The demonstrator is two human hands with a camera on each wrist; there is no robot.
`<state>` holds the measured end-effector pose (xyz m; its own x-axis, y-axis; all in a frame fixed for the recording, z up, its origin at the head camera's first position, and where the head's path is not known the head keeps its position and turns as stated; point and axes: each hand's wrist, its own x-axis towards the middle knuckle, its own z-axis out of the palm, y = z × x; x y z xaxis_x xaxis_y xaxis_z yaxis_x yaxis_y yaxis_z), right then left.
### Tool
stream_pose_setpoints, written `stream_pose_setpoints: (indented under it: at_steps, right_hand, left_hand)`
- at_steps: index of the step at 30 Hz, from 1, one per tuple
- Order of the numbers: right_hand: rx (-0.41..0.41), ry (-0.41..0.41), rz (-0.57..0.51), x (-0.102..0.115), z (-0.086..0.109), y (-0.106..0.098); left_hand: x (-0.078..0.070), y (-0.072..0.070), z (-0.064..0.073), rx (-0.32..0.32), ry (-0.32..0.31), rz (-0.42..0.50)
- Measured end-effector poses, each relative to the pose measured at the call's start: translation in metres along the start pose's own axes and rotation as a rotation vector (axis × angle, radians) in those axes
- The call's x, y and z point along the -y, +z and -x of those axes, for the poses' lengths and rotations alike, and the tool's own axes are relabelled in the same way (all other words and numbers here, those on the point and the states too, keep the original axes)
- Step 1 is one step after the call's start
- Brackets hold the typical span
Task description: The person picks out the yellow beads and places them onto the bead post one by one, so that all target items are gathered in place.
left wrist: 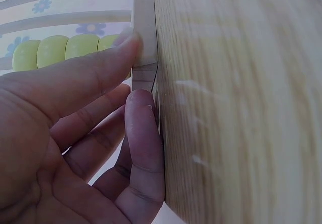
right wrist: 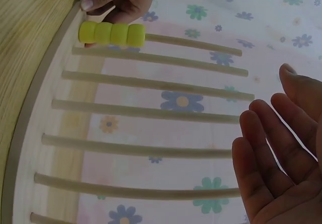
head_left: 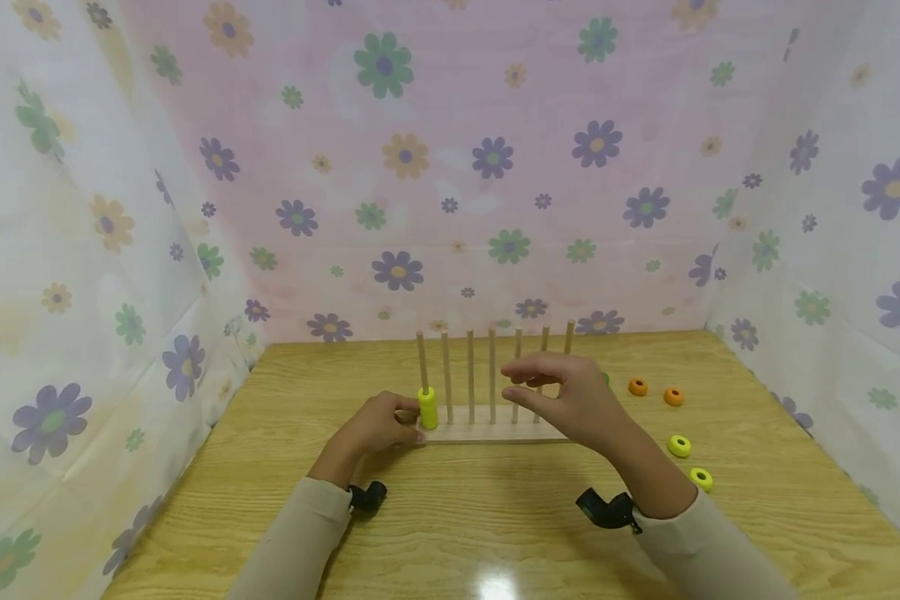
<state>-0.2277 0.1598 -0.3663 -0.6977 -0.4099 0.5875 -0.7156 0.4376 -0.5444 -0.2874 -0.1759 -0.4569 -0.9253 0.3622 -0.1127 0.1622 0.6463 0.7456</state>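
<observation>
A wooden peg stand with several upright pegs is on the table. Its leftmost peg carries a stack of yellow rings, which the right wrist view shows as several rounded rings touching each other. My left hand grips the left end of the stand's base, thumb on the front and fingers bent around the end. Above the right part of the stand hovers my right hand, fingers relaxed and apart from the thumb, holding nothing. In the right wrist view its fingers are close to the peg tips.
Two orange rings lie on the table right of the stand. Nearer to me are two loose yellow rings. A green piece is mostly hidden behind the right hand. Flowered cloth encloses the back and sides.
</observation>
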Motion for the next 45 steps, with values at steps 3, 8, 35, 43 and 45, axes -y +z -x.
stream_pose_setpoints:
  at_steps: [3,8,35,43,45]
  right_hand:
    - [0.005,0.017,-0.008,-0.005,0.005,-0.006]
    - [0.011,0.075,-0.039,-0.016,0.016,-0.018]
    - [0.105,0.38,-0.076,-0.101,0.083,-0.095]
    - [0.113,0.474,-0.202,-0.141,0.108,-0.114]
    - [0.121,0.467,-0.214,-0.148,0.114,-0.119]
  left_hand:
    - [-0.001,-0.001,0.001,-0.003,-0.005,-0.004]
    - [0.0,-0.001,0.0,0.001,0.009,0.001]
    - [0.001,-0.001,0.001,-0.014,0.001,0.006]
    - [0.004,0.002,-0.001,-0.008,-0.002,0.002]
    - [0.003,0.002,-0.002,-0.008,-0.001,0.002]
